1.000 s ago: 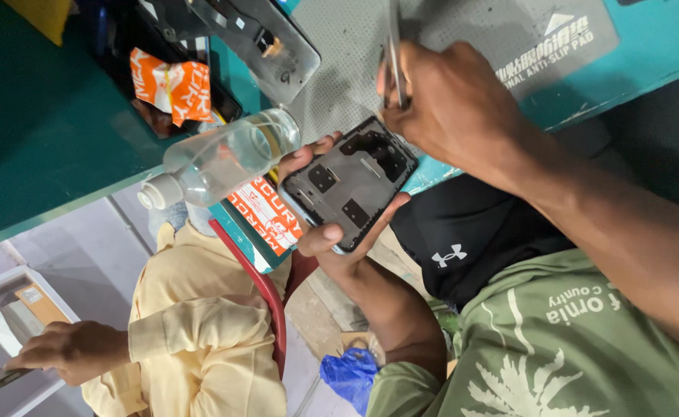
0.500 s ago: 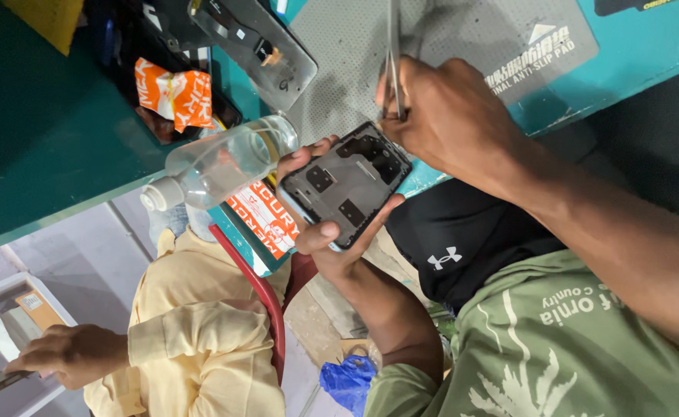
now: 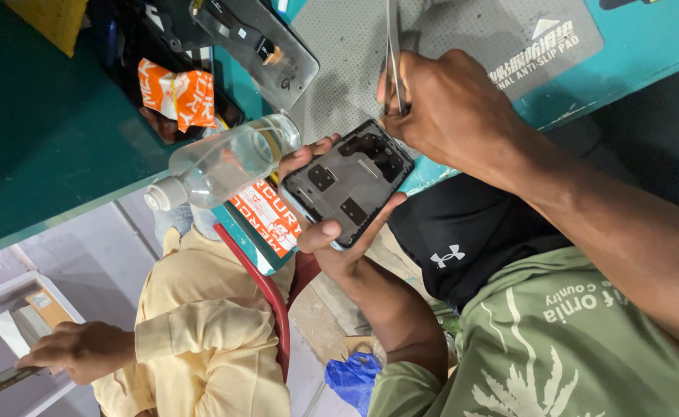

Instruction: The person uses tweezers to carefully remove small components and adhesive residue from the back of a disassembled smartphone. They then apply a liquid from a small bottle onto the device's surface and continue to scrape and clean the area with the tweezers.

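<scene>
Nearest the camera, a green printed shirt & a black cloth over the lap are being seen at lower right. Just beyond, an opened phone, back cover off w/ dark internals showing, is being held over the table edge, tilted, by the left hand: it is being cupped from below, thumb pressed on the near edge, fingertips wrapped round the far edge. The right hand is being kept just above the phone's camera end, fingers pressed together round metal tweezers, which are being pinched upright, tips down at the phone's top corner; whether the tips are touching a part cannot be told. Beside the left hand, a clear plastic bottle w/ white cap is being seen lying on its side at the edge of the teal table, next to an orange-and-white label. Under the right hand a grey anti-slip mat is being seen on the table. Farther off, a grey phone panel & a crumpled orange wrapper are lying on the table. Below the table, another person in a yellow shirt is being seen by a red chair, their hand resting near a white box. A blue bag is lying on the floor.
</scene>
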